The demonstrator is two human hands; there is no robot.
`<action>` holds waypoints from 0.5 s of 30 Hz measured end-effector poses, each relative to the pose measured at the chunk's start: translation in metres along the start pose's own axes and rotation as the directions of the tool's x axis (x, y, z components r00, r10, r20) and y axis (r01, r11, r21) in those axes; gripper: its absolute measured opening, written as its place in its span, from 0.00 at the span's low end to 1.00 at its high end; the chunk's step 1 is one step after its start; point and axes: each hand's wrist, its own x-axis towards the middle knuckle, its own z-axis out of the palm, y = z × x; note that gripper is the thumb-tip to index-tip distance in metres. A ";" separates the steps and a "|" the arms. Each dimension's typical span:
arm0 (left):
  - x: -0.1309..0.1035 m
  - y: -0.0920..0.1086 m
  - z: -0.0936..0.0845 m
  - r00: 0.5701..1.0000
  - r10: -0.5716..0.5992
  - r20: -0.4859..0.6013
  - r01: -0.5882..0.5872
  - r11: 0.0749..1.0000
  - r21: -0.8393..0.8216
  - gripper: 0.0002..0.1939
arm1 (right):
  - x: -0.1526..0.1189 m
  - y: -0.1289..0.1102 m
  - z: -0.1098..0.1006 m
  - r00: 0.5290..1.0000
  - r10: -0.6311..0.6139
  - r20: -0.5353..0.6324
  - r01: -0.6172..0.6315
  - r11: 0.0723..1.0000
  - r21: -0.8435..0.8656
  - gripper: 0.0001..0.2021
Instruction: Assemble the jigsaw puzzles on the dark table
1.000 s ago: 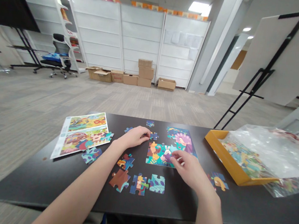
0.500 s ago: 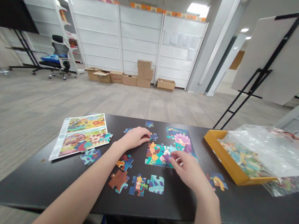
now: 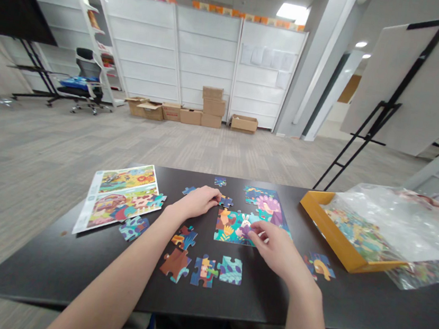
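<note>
Joined puzzle pieces (image 3: pixel 231 226) with a rabbit and a peacock lie on the black table. My right hand (image 3: pixel 270 241) rests at their lower edge, thumb and forefinger pinched at the purple part by the rabbit; whether a piece is between them is hard to tell. Further left, my left hand (image 3: pixel 202 201) has its fingertips on the edge of a dark blue piece (image 3: pixel 226 201). Nearer to me lie a brown piece (image 3: pixel 175 265), a piece with a yellow figure (image 3: pixel 204 270) and a teal leafy piece (image 3: pixel 231 270).
A printed picture sheet (image 3: pixel 119 200) lies at the left with teal pieces (image 3: pixel 133 227) beside it. On the right are a yellow box (image 3: pixel 338 243) of pieces, a clear plastic bag (image 3: pixel 408 220) and a loose piece (image 3: pixel 321 266).
My left fingers have shifted very slightly at the dark blue piece, which shows a little more. The right hand has stayed in place.
</note>
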 end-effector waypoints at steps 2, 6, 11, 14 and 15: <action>-0.001 0.001 0.000 1.000 0.004 -0.007 -0.003 1.000 0.022 0.06 | 0.000 0.000 0.000 1.000 -0.007 -0.003 0.007 1.000 0.002 0.12; -0.002 0.003 0.000 0.999 -0.030 -0.031 0.032 0.995 0.098 0.06 | 0.000 0.003 0.001 1.000 -0.015 -0.009 0.015 1.000 0.013 0.11; -0.004 0.008 -0.003 0.999 -0.023 -0.046 0.029 0.989 0.147 0.04 | 0.000 0.003 0.002 1.000 -0.004 -0.004 0.004 1.000 0.023 0.12; -0.002 0.011 -0.005 0.998 -0.058 -0.016 0.060 0.982 0.180 0.05 | 0.000 0.001 0.002 1.000 0.014 -0.001 -0.014 0.999 0.032 0.12; -0.002 0.012 -0.006 0.997 -0.074 -0.006 0.074 0.979 0.191 0.05 | 0.000 0.001 0.001 1.000 0.020 0.000 -0.020 0.999 0.032 0.12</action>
